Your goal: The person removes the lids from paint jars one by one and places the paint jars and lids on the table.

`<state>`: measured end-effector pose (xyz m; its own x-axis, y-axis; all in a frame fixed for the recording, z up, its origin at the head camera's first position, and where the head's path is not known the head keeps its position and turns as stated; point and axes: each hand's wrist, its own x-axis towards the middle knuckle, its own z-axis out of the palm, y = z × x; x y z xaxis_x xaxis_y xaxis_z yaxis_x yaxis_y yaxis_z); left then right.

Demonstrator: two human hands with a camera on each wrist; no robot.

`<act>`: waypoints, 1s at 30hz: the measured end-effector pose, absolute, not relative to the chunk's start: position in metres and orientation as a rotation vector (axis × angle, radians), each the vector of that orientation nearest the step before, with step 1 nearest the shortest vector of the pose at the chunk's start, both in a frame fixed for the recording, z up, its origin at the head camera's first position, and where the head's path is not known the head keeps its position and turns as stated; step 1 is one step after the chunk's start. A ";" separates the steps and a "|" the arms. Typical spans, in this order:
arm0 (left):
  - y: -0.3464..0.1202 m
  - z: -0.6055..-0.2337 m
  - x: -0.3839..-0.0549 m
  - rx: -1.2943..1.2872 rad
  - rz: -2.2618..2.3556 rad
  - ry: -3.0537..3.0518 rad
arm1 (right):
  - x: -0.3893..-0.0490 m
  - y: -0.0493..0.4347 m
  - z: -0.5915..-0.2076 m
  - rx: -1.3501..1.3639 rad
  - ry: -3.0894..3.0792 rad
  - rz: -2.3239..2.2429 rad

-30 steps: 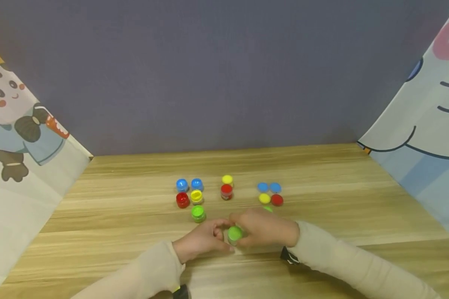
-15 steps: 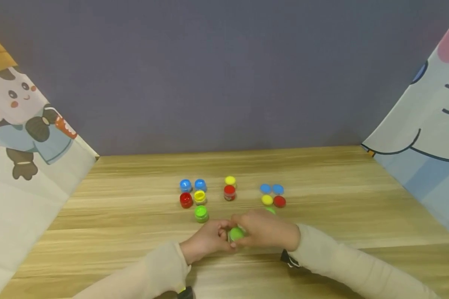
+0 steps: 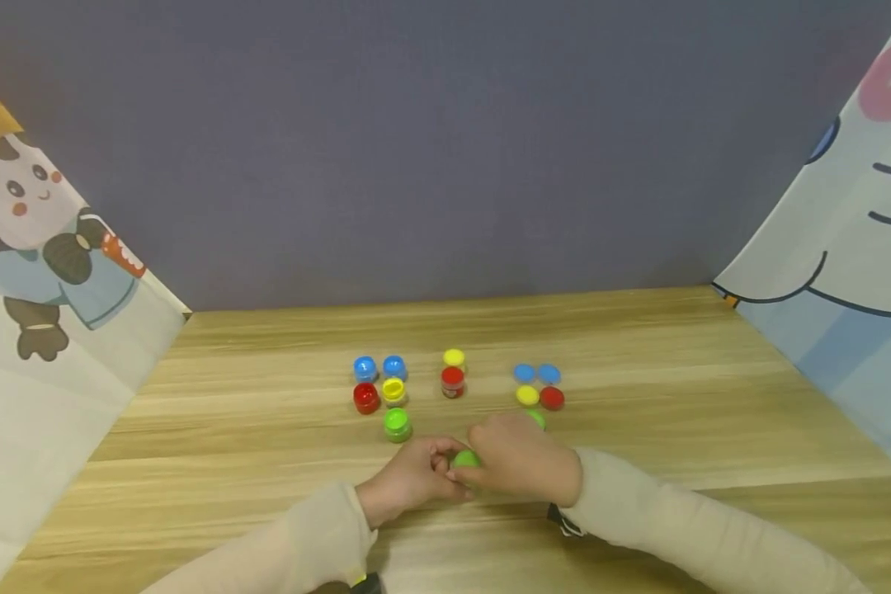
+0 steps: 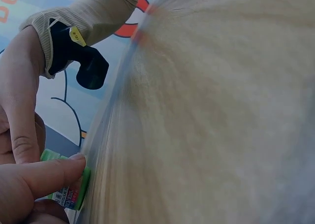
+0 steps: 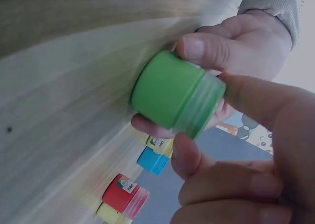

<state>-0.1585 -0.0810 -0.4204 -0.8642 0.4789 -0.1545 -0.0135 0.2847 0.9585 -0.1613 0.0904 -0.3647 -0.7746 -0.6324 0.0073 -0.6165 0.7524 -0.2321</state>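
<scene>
A small green jar (image 5: 167, 91) stands on the table between my hands, its label turned toward the left wrist camera. My left hand (image 3: 416, 478) grips the jar's body from the left, thumb and fingers on its sides. From the right, my right hand (image 3: 523, 458) pinches the rim at the jar's top with thumb and forefinger. In the head view the fingers cover much of the jar. Close beyond my left hand stands an open green jar (image 3: 397, 426). A green lid (image 3: 537, 420) lies partly hidden behind my right hand.
Open jars stand at the left: blue (image 3: 365, 370), another blue, red (image 3: 366, 398) and yellow (image 3: 393, 392). In the middle are a red-topped jar (image 3: 452, 382) and a yellow-topped one (image 3: 454, 359). Blue, yellow (image 3: 527, 396) and red lids (image 3: 553, 398) lie at the right.
My right hand has turned at the top of the green jar, its fingers coming farther over it. My left hand keeps its grip. The head view has shifted slightly.
</scene>
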 end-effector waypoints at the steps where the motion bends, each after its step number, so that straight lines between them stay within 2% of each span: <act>1: -0.081 -0.421 -0.158 0.421 1.610 2.146 | -0.161 0.090 -0.365 -1.022 2.881 -0.342; 30: -0.081 -0.421 -0.156 0.456 1.652 2.114 | -0.162 0.083 -0.358 -1.053 2.738 -0.196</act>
<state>-0.1557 -0.0811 -0.4205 -0.8592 0.4969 -0.1221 0.0017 0.2414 0.9704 -0.1624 0.0831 -0.3582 -0.7256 -0.6739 -0.1393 -0.6473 0.7370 -0.1944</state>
